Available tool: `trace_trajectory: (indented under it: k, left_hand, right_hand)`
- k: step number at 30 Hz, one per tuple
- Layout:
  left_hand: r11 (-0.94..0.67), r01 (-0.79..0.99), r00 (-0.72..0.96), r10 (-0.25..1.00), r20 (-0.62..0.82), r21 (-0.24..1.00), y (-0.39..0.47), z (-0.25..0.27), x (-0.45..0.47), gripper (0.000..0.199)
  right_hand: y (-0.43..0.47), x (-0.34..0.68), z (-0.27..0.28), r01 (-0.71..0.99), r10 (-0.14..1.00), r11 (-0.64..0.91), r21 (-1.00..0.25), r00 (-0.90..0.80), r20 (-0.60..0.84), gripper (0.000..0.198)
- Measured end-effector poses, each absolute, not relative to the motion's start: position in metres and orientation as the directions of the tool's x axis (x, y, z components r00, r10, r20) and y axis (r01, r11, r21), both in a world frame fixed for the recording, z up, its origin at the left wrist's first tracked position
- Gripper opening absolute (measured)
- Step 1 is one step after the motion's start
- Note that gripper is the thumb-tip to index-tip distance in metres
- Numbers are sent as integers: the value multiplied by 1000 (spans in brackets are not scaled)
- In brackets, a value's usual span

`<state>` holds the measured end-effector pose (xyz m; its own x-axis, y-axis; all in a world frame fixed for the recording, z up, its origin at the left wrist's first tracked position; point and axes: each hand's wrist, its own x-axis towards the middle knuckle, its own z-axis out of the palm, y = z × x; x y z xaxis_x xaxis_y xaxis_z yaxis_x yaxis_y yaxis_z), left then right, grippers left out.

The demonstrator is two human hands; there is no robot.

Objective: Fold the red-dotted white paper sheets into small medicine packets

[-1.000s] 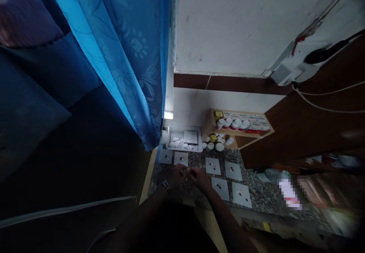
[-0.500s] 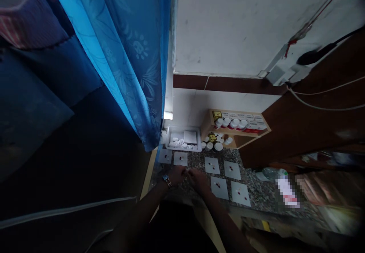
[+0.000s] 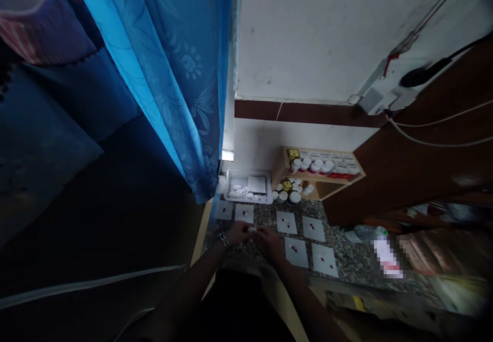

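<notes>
My left hand (image 3: 239, 232), with a watch (image 3: 223, 239) on its wrist, and my right hand (image 3: 268, 243) meet low over the speckled counter (image 3: 269, 211). Between their closed fingertips shows a small piece of white paper (image 3: 251, 228), mostly hidden by the fingers. Just beyond the left hand lie two square papers, a left one (image 3: 223, 210) and a right one (image 3: 244, 212), with a few pills on each. To the right of my right hand several more paper squares (image 3: 291, 245) lie flat, also bearing small dark and pale pills.
A white plastic tray (image 3: 227, 190) with folded white papers stands at the back. Beside it a wooden shelf (image 3: 336, 190) holds white-capped bottles (image 3: 316, 165) and boxes. A blue curtain (image 3: 185, 75) hangs at left. A clear bottle (image 3: 365, 233) lies at right.
My fingers have shifted slightly around the white paper, and more of it shows between them. My right hand's fingers look flatter. The pill papers have stayed in place.
</notes>
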<state>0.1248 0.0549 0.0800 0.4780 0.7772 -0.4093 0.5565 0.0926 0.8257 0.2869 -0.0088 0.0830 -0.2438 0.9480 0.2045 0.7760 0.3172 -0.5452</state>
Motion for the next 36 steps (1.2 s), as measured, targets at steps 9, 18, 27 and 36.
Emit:
trace_trajectory:
  k: [9, 18, 27, 36]
  left_hand:
    - [232, 435, 473, 763, -440, 870, 48, 74, 123, 17]
    - [-32, 452, 466, 861, -205, 892, 47, 78, 123, 30]
    - [-289, 625, 550, 822, -147, 725, 54, 86, 122, 15]
    - [-213, 613, 511, 842, -175, 761, 50, 89, 123, 11]
  right_hand:
    - [4, 287, 88, 690, 967, 162, -705, -252, -25, 13]
    - [7, 286, 94, 715, 969, 143, -685, -242, -50, 11]
    - [5, 285, 101, 753, 968, 206, -625, -249, 19, 14]
    - [7, 293, 112, 775, 949, 249, -581, -314, -13, 15]
